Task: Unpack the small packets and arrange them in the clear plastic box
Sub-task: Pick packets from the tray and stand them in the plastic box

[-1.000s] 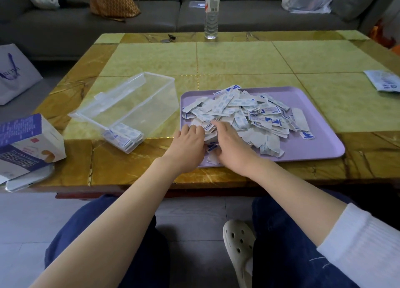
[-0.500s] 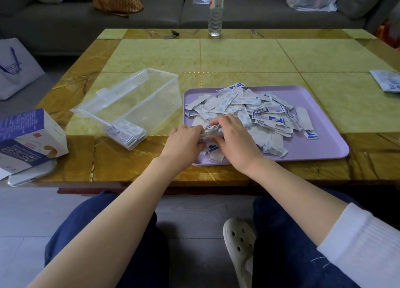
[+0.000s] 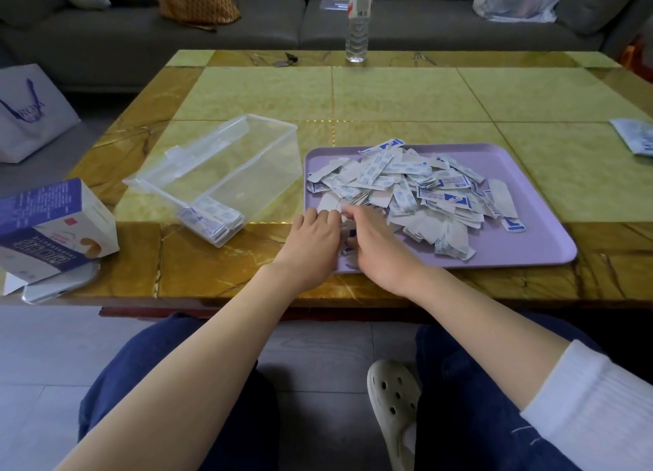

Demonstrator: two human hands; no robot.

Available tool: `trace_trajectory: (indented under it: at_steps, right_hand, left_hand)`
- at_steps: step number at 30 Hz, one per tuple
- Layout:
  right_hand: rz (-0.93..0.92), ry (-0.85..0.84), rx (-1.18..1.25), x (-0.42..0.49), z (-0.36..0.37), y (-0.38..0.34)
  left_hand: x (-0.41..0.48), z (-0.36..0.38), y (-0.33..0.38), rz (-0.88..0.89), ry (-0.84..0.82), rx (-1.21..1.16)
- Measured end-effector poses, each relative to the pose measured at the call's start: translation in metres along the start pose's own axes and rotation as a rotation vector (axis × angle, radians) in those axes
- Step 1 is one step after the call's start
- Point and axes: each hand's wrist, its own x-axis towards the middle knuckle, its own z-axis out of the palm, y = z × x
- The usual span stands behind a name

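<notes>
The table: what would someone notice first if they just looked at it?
The big heap of small packets on the purple tray, right of the middle, grabs the eye first. The left hand and right hand meet at the heap's near-left corner, holding a few packets between them. Left of the tray, the clear plastic box stands open, with a small stack of packets at its near end.

Soft, even light, moderately bright, with faint, diffuse shadows. Pale sheen on the glossy yellow-green marble counter point(image 3: 388, 95) near its far edge. Dark beneath its near edge. Wide-angle bowing toward frame borders.
</notes>
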Motion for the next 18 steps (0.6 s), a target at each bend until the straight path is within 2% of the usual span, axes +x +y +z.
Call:
trace_trajectory:
  at_steps: [3,6,11,14,18]
  right_hand:
    - [0.067,0.047,-0.056,0.001,-0.002,0.004]
    - [0.127,0.11,-0.003,0.004,-0.002,0.006]
    - [0.041,0.052,0.149,-0.001,0.005,-0.004]
    - [-0.017,0.093,0.09,0.0,0.009,-0.005]
    - [-0.023,0.02,-0.139,0.005,0.012,-0.001]
  left_hand:
    - [-0.002,-0.002,0.002,-0.023,0.017,-0.05]
    - [-0.005,-0.006,0.0,-0.068,0.057,-0.015]
    - [-0.007,-0.01,-0.005,-0.087,0.024,-0.022]
    - [-0.008,-0.011,-0.003,-0.095,-0.016,-0.027]
    - [-0.009,-0.006,-0.003,-0.08,-0.042,0.049]
